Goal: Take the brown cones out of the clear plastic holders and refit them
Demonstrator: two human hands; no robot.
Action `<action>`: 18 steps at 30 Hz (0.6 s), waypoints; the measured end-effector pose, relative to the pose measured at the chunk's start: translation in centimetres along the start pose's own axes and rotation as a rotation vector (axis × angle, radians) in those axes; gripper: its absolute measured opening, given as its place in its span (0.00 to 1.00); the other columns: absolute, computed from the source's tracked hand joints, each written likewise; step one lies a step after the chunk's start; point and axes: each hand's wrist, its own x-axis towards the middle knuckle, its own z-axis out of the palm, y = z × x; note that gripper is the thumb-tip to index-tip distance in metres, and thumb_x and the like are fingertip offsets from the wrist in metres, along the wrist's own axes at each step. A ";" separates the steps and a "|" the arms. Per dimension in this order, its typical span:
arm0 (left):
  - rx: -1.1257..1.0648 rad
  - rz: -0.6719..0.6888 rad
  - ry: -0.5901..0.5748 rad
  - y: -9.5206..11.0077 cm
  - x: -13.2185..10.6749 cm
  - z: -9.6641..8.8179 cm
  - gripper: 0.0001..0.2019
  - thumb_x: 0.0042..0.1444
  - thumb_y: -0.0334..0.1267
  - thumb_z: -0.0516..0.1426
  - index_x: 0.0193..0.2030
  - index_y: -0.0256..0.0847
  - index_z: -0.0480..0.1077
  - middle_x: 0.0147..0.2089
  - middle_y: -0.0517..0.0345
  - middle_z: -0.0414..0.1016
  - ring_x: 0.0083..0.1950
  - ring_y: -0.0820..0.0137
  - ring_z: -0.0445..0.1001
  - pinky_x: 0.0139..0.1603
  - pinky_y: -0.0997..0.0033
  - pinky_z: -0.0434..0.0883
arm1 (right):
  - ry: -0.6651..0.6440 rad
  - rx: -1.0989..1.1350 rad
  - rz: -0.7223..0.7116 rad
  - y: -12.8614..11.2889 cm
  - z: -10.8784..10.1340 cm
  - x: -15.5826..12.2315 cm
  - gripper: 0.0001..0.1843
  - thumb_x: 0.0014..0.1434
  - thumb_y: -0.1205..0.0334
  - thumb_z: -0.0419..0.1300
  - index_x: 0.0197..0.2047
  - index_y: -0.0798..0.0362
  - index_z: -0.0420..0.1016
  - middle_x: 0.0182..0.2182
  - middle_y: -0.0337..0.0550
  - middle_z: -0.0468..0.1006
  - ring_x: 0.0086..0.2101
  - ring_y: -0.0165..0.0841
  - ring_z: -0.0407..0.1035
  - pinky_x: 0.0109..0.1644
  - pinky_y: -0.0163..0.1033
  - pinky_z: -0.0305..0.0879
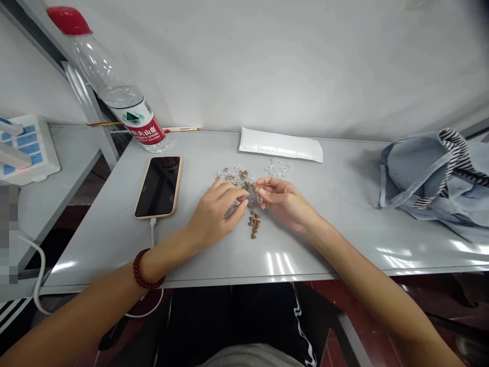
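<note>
Far left, a white power strip (26, 148) with blue panels and two white plugs, on a lower ledge beside the bench (87, 244). At the back of the bench, a clear water bottle (126, 97) with a red cap, its label reading NONGFU SPRING in Latin letters, with Chinese brand characters on a red band and a green mountain mark above. Next, a phone (158, 187) in a tan case, face up and dark, a white charging cable (153, 232) running from its lower end over the front edge. Then the left hand (216, 214), a dark red bead bracelet (148, 268) at the wrist, its fingers (233, 189) curled almost shut, tips pinching a small clear plastic piece (254, 196). Best kept that way: pinch at the very tips, wrists low, the tiny piece in plain view. Just behind, a cluster of clear plastic pieces (235, 176) mixed with brown bits; just below, a small heap of brown wedge-shaped pieces (253, 224). Then the right hand (284, 204), fingers (267, 186) curved and closing on the same clear piece, grip partly hidden. Beyond, a loose pile of clear pieces (278, 168), a white packet (280, 145) without readable writing, and far right, a denim bag (431, 176) with a striped strap.
</note>
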 end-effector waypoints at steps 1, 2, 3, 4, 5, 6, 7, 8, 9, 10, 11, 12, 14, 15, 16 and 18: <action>-0.008 -0.003 -0.015 0.0 -0.1 0.1 0.05 0.58 0.27 0.55 0.41 0.35 0.70 0.35 0.54 0.74 0.37 0.69 0.68 0.41 0.65 0.69 | 0.013 0.045 0.013 0.0 0.0 0.0 0.09 0.51 0.68 0.66 0.37 0.53 0.73 0.29 0.37 0.68 0.27 0.26 0.61 0.34 0.37 0.61; -0.015 -0.005 -0.029 0.1 -0.1 0.2 0.06 0.58 0.27 0.54 0.41 0.36 0.70 0.35 0.54 0.74 0.38 0.69 0.68 0.42 0.65 0.69 | 0.025 0.084 0.022 -0.1 -0.1 0.0 0.10 0.51 0.68 0.66 0.37 0.53 0.73 0.30 0.37 0.68 0.28 0.26 0.61 0.35 0.37 0.61; -0.022 -0.006 -0.043 0.2 -0.2 0.3 0.06 0.58 0.27 0.54 0.41 0.37 0.69 0.36 0.54 0.74 0.38 0.69 0.68 0.42 0.66 0.69 | 0.033 0.114 0.030 -0.1 -0.1 0.0 0.10 0.51 0.68 0.66 0.37 0.53 0.73 0.30 0.37 0.69 0.28 0.26 0.61 0.36 0.37 0.61; -0.026 -0.004 -0.053 0.2 -0.2 0.4 0.05 0.59 0.28 0.54 0.41 0.37 0.69 0.36 0.55 0.74 0.38 0.68 0.67 0.42 0.65 0.69 | 0.039 0.131 0.036 -0.2 -0.1 0.0 0.10 0.50 0.68 0.66 0.37 0.53 0.73 0.31 0.37 0.69 0.28 0.26 0.61 0.37 0.37 0.61; -0.026 -0.001 -0.061 0.2 -0.2 0.5 0.05 0.59 0.28 0.54 0.41 0.37 0.69 0.36 0.55 0.74 0.39 0.68 0.67 0.42 0.65 0.69 | 0.043 0.138 0.040 -0.2 -0.1 0.0 0.10 0.50 0.68 0.66 0.37 0.53 0.73 0.31 0.37 0.69 0.28 0.26 0.61 0.38 0.38 0.62; -0.024 0.003 -0.068 0.2 -0.2 0.6 0.05 0.59 0.28 0.54 0.41 0.37 0.69 0.36 0.54 0.74 0.39 0.68 0.67 0.42 0.65 0.69 | 0.045 0.139 0.042 -0.2 -0.1 0.0 0.09 0.50 0.68 0.66 0.37 0.53 0.73 0.31 0.37 0.69 0.29 0.27 0.61 0.39 0.38 0.62; -0.021 0.007 -0.074 0.2 -0.2 0.7 0.05 0.59 0.28 0.54 0.41 0.37 0.69 0.36 0.54 0.74 0.39 0.68 0.67 0.42 0.65 0.69 | 0.042 0.138 0.043 -0.2 -0.1 0.0 0.09 0.50 0.68 0.66 0.36 0.53 0.73 0.30 0.37 0.69 0.29 0.27 0.62 0.40 0.38 0.62; -0.017 0.012 -0.082 0.2 -0.2 0.8 0.05 0.59 0.29 0.53 0.40 0.37 0.69 0.36 0.54 0.74 0.39 0.68 0.67 0.42 0.65 0.69 | 0.033 0.138 0.044 -0.1 -0.1 0.0 0.09 0.50 0.69 0.66 0.36 0.53 0.73 0.29 0.36 0.68 0.30 0.27 0.63 0.41 0.38 0.63; -0.015 0.018 -0.091 0.1 -0.2 0.8 0.05 0.60 0.29 0.53 0.40 0.38 0.69 0.36 0.54 0.74 0.38 0.68 0.67 0.42 0.64 0.68 | 0.019 0.141 0.045 -0.1 -0.1 0.0 0.09 0.50 0.69 0.66 0.36 0.53 0.73 0.29 0.36 0.68 0.30 0.27 0.63 0.43 0.39 0.63; -0.016 0.025 -0.100 0.0 -0.2 0.9 0.05 0.60 0.29 0.53 0.40 0.38 0.69 0.36 0.55 0.74 0.38 0.68 0.67 0.42 0.64 0.68 | 0.002 0.148 0.047 0.0 -0.1 0.0 0.08 0.50 0.68 0.66 0.36 0.53 0.73 0.28 0.35 0.67 0.30 0.28 0.64 0.45 0.40 0.63; -0.021 0.034 -0.111 0.0 -0.2 1.0 0.05 0.60 0.30 0.53 0.40 0.38 0.69 0.36 0.55 0.74 0.38 0.68 0.67 0.42 0.64 0.68 | -0.016 0.155 0.050 0.1 -0.2 0.0 0.08 0.51 0.68 0.66 0.36 0.53 0.73 0.28 0.35 0.68 0.31 0.28 0.65 0.46 0.41 0.64; -0.029 0.045 -0.123 -0.1 -0.2 1.1 0.05 0.61 0.30 0.53 0.40 0.38 0.69 0.36 0.55 0.74 0.38 0.68 0.67 0.42 0.64 0.68 | -0.032 0.161 0.051 0.2 -0.2 0.0 0.08 0.51 0.67 0.66 0.36 0.53 0.73 0.28 0.36 0.68 0.32 0.29 0.66 0.48 0.41 0.63; -0.048 0.065 -0.147 -0.3 -0.2 1.2 0.06 0.61 0.30 0.52 0.41 0.37 0.70 0.36 0.54 0.74 0.38 0.68 0.67 0.42 0.64 0.69 | -0.049 0.171 0.051 0.3 -0.3 0.1 0.07 0.51 0.67 0.66 0.35 0.53 0.73 0.28 0.38 0.70 0.36 0.31 0.69 0.51 0.42 0.63; -0.056 0.074 -0.155 -0.4 -0.2 1.2 0.06 0.61 0.30 0.52 0.41 0.36 0.70 0.36 0.53 0.74 0.38 0.68 0.67 0.42 0.65 0.69 | -0.050 0.177 0.056 0.4 -0.3 0.1 0.07 0.51 0.66 0.66 0.34 0.53 0.73 0.29 0.39 0.71 0.38 0.32 0.69 0.52 0.42 0.63; -0.063 0.083 -0.156 -0.5 -0.2 1.3 0.06 0.61 0.30 0.52 0.41 0.36 0.70 0.36 0.52 0.74 0.38 0.68 0.67 0.42 0.65 0.69 | -0.045 0.186 0.064 0.5 -0.4 0.1 0.07 0.51 0.67 0.66 0.33 0.53 0.72 0.29 0.40 0.72 0.39 0.33 0.70 0.53 0.42 0.62; -0.071 0.106 -0.129 -0.6 -0.1 1.4 0.07 0.61 0.30 0.52 0.42 0.36 0.71 0.36 0.52 0.75 0.38 0.69 0.68 0.41 0.66 0.70 | -0.038 0.213 0.083 0.7 -0.3 0.1 0.06 0.51 0.67 0.66 0.32 0.53 0.72 0.29 0.40 0.72 0.39 0.32 0.70 0.53 0.41 0.63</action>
